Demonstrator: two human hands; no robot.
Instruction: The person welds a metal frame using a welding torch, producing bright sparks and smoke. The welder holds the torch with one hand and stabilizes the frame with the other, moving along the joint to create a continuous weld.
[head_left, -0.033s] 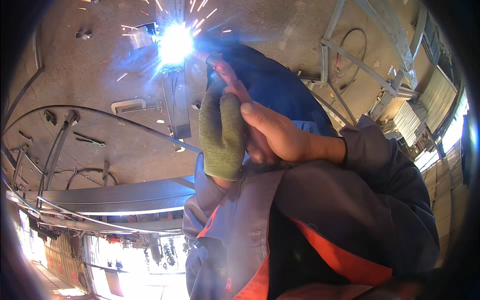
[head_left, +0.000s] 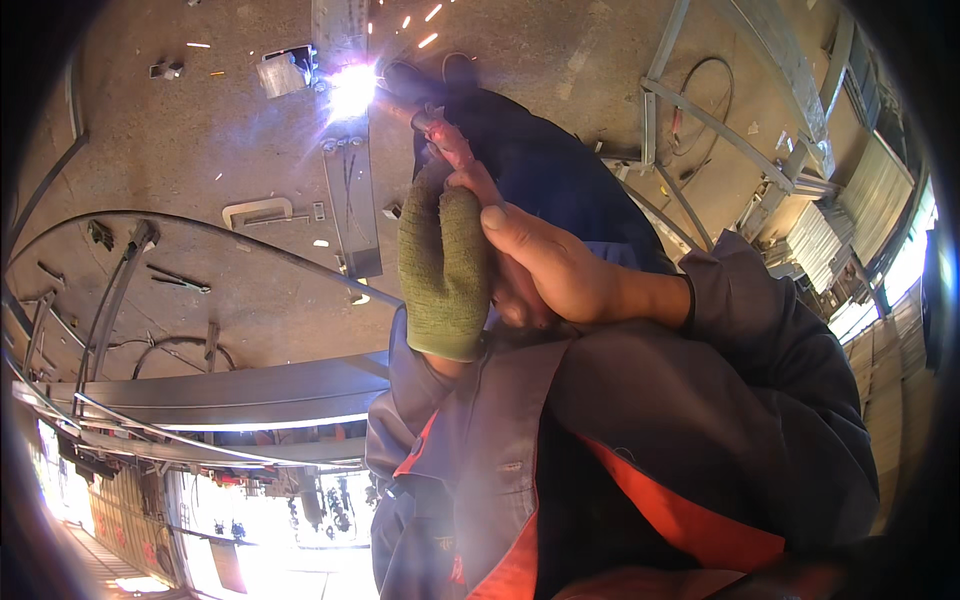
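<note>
A welding torch (head_left: 450,140) with a reddish grip slants up and left, and its tip meets a bright arc (head_left: 352,90). My bare right hand (head_left: 545,255) is closed round the torch's grip, thumb on top. My left hand (head_left: 440,265), in a green knitted glove, is closed against the torch from the left, its fingers partly hiding the grip. The arc burns on a long flat steel bar (head_left: 352,215) lying on the floor. A short piece of box section (head_left: 287,73) touches or nearly touches the bar's left side; glare hides the joint.
A C-shaped metal piece (head_left: 255,212) lies left of the bar. A dark hose (head_left: 270,243) arcs across the left side. A wide steel beam (head_left: 230,390) lies lower left. Angled steel frames (head_left: 650,110) and a looped cable (head_left: 730,95) are at right.
The arc's glare has shrunk and the sparks are fewer, so the box section and torch tip show more clearly. Both hands keep their place.
</note>
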